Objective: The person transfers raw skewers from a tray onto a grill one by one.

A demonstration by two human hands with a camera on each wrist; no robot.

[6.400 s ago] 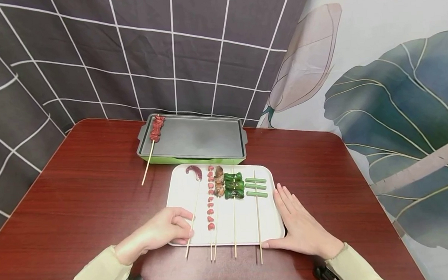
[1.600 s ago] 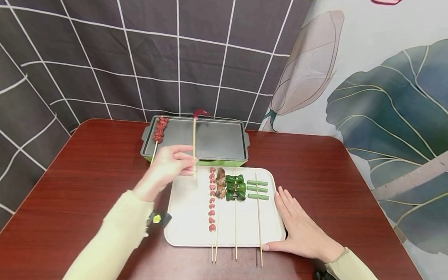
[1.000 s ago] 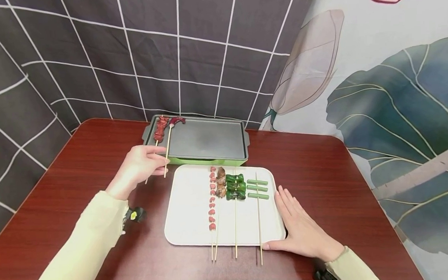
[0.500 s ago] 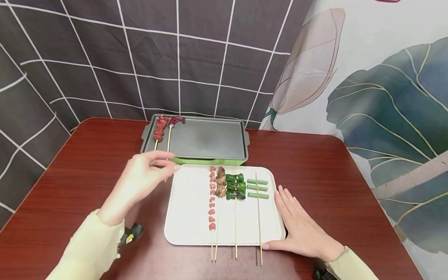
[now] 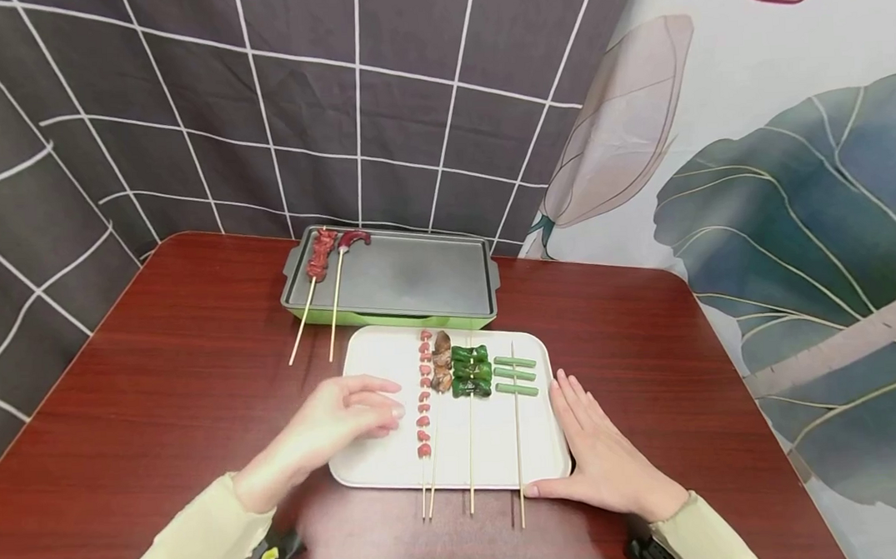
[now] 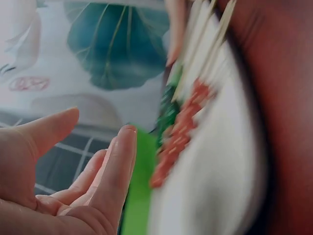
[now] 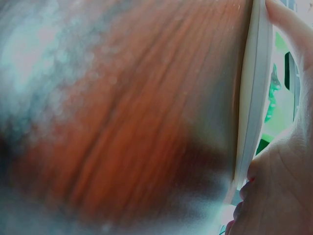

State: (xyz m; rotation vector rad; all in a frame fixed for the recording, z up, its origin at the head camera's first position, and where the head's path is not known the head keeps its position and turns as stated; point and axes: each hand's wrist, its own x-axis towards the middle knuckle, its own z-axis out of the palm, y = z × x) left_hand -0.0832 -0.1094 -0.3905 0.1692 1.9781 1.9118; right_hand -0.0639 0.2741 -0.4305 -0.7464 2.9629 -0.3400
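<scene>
Table (image 5: 615, 322) carried white tray (image 5: 492, 436) near, grill (image 5: 418, 272) far. Right hand (image 5: 606, 452) rested at the tray's right edge, fingers straight. Left hand (image 5: 342, 422) had come back over the tray's left part, thumb and fingers apart, holding nothing, left of red-bead skewer (image 5: 423, 421). Curved-tip skewer (image 5: 337, 299), in that hand a second earlier, lay on the grill's left, long axis near-far, tip far, hooking right.

The left hand (image 5: 341, 417) is over the tray (image 5: 381, 467), the right hand (image 5: 604, 452) at its right edge; between them, four skewers (image 5: 470, 374) lie on the tray. Ahead of the left hand, beyond the tray, two more skewers (image 5: 319, 256) rest on the grill (image 5: 418, 272).
</scene>
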